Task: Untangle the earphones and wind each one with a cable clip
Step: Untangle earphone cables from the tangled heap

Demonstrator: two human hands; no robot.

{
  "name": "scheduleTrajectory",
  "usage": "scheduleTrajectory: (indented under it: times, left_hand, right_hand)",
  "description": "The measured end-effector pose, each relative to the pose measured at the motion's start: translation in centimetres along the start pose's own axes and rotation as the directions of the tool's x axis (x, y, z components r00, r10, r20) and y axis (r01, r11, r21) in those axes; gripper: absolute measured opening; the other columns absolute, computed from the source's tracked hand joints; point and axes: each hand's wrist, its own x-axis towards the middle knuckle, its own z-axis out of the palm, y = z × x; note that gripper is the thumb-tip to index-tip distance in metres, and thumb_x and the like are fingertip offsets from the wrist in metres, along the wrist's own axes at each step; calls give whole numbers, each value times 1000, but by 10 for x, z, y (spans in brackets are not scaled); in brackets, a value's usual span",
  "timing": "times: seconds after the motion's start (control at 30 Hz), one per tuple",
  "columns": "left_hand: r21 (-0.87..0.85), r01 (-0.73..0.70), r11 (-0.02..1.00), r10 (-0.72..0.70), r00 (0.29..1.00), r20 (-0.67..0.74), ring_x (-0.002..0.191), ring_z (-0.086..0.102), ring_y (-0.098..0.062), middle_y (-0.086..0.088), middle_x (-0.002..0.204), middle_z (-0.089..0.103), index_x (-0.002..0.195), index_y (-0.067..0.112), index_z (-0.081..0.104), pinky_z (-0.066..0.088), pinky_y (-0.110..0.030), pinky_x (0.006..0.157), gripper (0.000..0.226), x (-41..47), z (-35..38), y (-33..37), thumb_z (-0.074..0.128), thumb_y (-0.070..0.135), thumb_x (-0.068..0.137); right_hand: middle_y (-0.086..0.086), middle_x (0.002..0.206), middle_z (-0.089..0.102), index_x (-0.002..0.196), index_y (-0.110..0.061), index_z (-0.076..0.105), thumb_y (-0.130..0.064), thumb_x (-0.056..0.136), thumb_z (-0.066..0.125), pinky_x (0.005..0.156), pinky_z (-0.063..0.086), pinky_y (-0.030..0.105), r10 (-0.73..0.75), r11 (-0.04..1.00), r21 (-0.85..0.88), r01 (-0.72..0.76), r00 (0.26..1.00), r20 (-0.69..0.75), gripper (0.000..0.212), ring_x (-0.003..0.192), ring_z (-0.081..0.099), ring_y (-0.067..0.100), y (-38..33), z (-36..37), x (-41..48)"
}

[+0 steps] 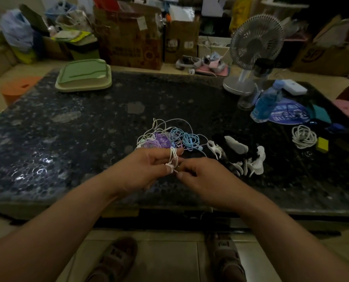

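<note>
The left hand and the right hand meet over the near part of a dark speckled table, fingertips almost touching. The left hand's fingers are curled, with a white earphone cord looped several times over the forefinger and pinned by the thumb. The right hand pinches the same cord between thumb and bent fingers, just beside the left thumb.

From the left forefinger the cord runs up into the tangle of earphones lying on the table just beyond the hands: white, purple and pale blue strands knotted together.

Beyond and to the outer side of the right hand lies a heap of cable clips, white ones mixed with black. Further out the same way lie a coiled white cable and a small yellow block.

Far beyond the right hand stand a blue bottle with a pale label, a round blue printed card and a white desk fan. The print on label and card is too blurred to read.

Far beyond the left hand sits a green tray. Behind the table stand cardboard boxes — their printing and stickers cannot be read. Below the forearms are two sandals; the strap lettering is illegible.
</note>
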Motion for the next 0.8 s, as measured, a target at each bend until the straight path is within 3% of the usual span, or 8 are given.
scheduleTrajectory:
  times: [0.13, 0.23, 0.3, 0.37, 0.5, 0.6, 0.67, 0.8]
  left_hand:
    - [470, -96, 877, 77, 995, 61, 85, 68, -3, 12, 102, 75, 111, 33, 74, 58, -31, 84, 23, 1, -5, -10, 63, 14, 102]
    - [563, -90, 821, -29, 979, 200, 80, 64, -2, 18, 88, 69, 103, 38, 70, 50, -30, 77, 12, 1, -5, -14, 63, 28, 102]
    - [445, -69, 893, -92, 939, 331, 89, 70, -17, 15, 106, 74, 121, 37, 70, 56, -38, 82, 22, -1, -1, -8, 64, 31, 102]
    - [143, 20, 990, -78, 907, 413, 69, 59, -32, 2, 122, 74, 138, 33, 64, 55, -32, 62, 36, -3, 3, 0, 63, 21, 103]
    - [-228, 23, 973, 55, 942, 331, 46, 38, -6, -3, 133, 71, 139, 24, 63, 34, -14, 43, 45, -6, 4, 8, 61, 13, 96]
    - [-318, 5, 948, 50, 985, 166, 43, 33, -5, 4, 121, 75, 144, 28, 58, 25, -16, 45, 49, -1, 0, 6, 55, 8, 100]
    - [-319, -10, 948, 34, 997, 71, 41, 30, -4, 6, 128, 74, 146, 28, 55, 22, -20, 47, 50, 1, -5, 5, 52, 4, 102]
    - [-83, 17, 996, -19, 1000, -23, 45, 39, -4, 17, 120, 75, 145, 27, 57, 31, -19, 45, 49, 2, -4, 4, 54, 1, 103]
  right_hand:
    - [-9, 78, 67, 86, -27, 70, -36, 98, 68, 64, 49, 26, 8, 1000, 6, -7, 996, -88, 15, 71, 61, 3, 2, -11, 0]
    - [-7, 81, 72, 85, -26, 72, -34, 94, 74, 69, 56, 30, -8, 994, 111, 22, 992, -129, 13, 75, 67, 4, 4, -23, 1]
    - [-3, 82, 75, 87, -21, 72, -30, 94, 76, 71, 58, 32, 5, 967, 253, 20, 995, -98, 12, 76, 70, 8, 11, -28, 3]
    - [0, 77, 71, 88, -13, 70, -25, 97, 72, 63, 52, 25, 34, 886, 463, -16, 999, -31, 15, 68, 65, 10, 16, -29, 3]
    - [-2, 64, 61, 94, -9, 66, -20, 105, 58, 51, 42, 15, 96, 641, 751, -156, 988, 124, 18, 55, 52, 6, 14, -20, 1]
    - [-13, 62, 57, 104, -16, 73, -33, 107, 55, 52, 37, 18, 108, 802, 581, -138, 990, 86, 25, 53, 47, 3, 13, -10, 2]
    - [-9, 70, 65, 99, -21, 72, -32, 108, 55, 62, 47, 28, 81, 935, 342, -94, 995, 52, 23, 61, 56, 5, 10, -5, 1]
    - [-2, 80, 68, 99, -21, 71, -30, 106, 56, 71, 50, 36, 4, 995, 101, -8, 999, 45, 18, 71, 62, 10, 5, -2, -2]
